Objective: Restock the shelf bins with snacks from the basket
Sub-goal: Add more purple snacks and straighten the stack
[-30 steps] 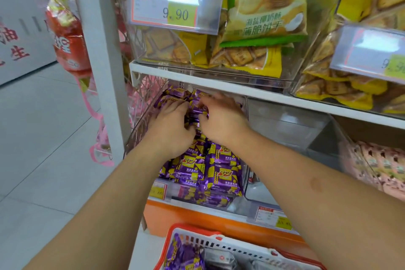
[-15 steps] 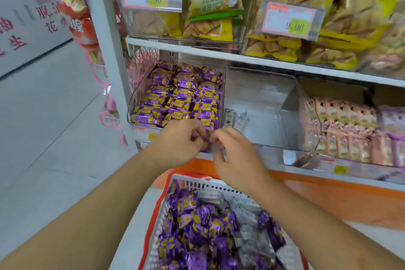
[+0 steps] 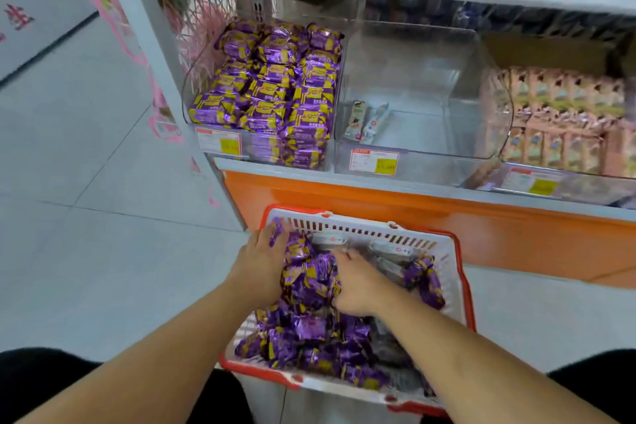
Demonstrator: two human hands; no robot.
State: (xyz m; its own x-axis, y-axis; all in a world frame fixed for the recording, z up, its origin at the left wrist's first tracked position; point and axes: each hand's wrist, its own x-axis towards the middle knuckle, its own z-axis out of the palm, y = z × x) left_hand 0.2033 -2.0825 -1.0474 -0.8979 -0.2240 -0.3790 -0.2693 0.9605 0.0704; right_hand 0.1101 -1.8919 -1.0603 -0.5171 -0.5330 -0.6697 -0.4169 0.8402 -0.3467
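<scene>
A white basket with a red rim (image 3: pixel 463 272) sits low in front of me, heaped with purple snack packs (image 3: pixel 309 330) and a few grey-white packs (image 3: pixel 392 249) at its far side. My left hand (image 3: pixel 261 262) and my right hand (image 3: pixel 361 282) are both down in the basket, closing from either side on a clump of purple packs; the fingertips are buried among the wrappers. On the shelf above, the left clear bin (image 3: pixel 192 79) is piled full of purple packs (image 3: pixel 275 89). The middle clear bin (image 3: pixel 430 79) holds only a couple of white packs (image 3: pixel 366 120).
A third bin on the right holds pink-beige packs (image 3: pixel 557 120). Price tags (image 3: pixel 375 162) hang on the bin fronts. An orange base panel (image 3: pixel 378 200) runs under the shelf, a white post (image 3: pixel 148 45) stands at its left end, and tiled floor (image 3: pixel 86 200) lies to the left.
Both hands have come down from the front of the purple bin into the basket and now close on purple packs. The view has tilted downward.
</scene>
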